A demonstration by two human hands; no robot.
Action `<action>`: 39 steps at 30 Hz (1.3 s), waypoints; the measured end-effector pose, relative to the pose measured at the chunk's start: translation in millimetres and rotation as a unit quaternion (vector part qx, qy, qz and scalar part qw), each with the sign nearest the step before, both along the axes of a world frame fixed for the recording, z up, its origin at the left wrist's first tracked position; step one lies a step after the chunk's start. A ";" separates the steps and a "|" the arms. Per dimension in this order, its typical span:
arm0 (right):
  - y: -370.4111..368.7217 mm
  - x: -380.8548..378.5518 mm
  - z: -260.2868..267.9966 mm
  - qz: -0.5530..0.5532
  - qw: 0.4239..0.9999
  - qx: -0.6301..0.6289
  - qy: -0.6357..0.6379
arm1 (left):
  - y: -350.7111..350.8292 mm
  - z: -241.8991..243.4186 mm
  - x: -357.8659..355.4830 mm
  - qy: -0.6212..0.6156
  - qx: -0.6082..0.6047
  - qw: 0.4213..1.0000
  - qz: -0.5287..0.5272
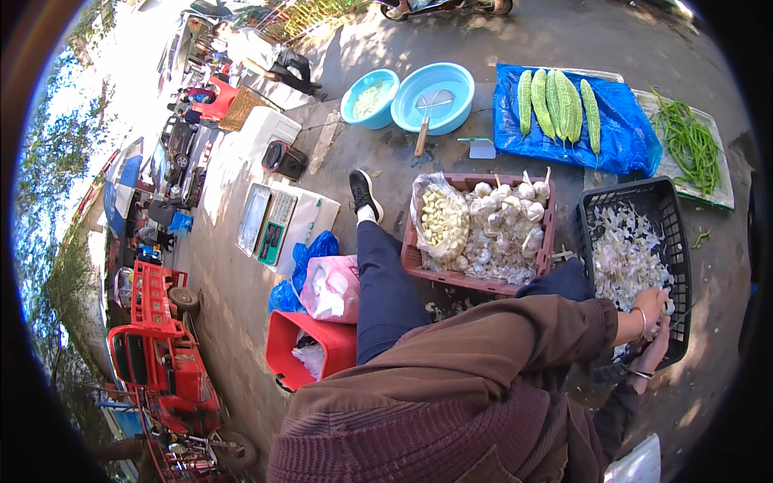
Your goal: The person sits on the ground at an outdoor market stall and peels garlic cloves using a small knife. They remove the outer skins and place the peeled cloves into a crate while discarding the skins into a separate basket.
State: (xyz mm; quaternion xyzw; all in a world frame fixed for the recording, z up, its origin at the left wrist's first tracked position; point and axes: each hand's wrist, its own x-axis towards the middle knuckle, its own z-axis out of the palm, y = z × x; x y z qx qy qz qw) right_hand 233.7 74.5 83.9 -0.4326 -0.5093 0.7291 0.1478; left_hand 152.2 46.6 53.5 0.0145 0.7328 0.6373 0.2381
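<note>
Over a black plastic crate, my left hand and my right hand meet with their fingers around a small whitish garlic bulb. The fingers hide much of the bulb. Loose garlic skins cover the bottom of this crate. To its left is a maroon plastic crate, with whole garlic bulbs and papery skins inside. A clear plastic bag of peeled garlic cloves sits in its left part.
Beyond the crates are bitter melons on blue plastic, green chillies, two blue basins and a wire skimmer. At left stand a scale, a red bin and a red cargo tricycle. A person is farther off.
</note>
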 end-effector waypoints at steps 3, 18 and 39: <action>5.3 3.5 -9.6 0.043 0.996 -0.074 0.022 | -2.6 10.7 -1.6 0.036 -0.014 0.999 -0.004; 35.8 -10.6 -17.4 0.052 0.994 0.010 0.091 | -9.2 25.0 -17.7 -0.054 0.067 0.995 -0.046; 152.0 -6.9 -131.3 0.041 0.977 0.024 -0.206 | 5.9 1.2 -18.7 -0.138 0.018 0.988 -0.065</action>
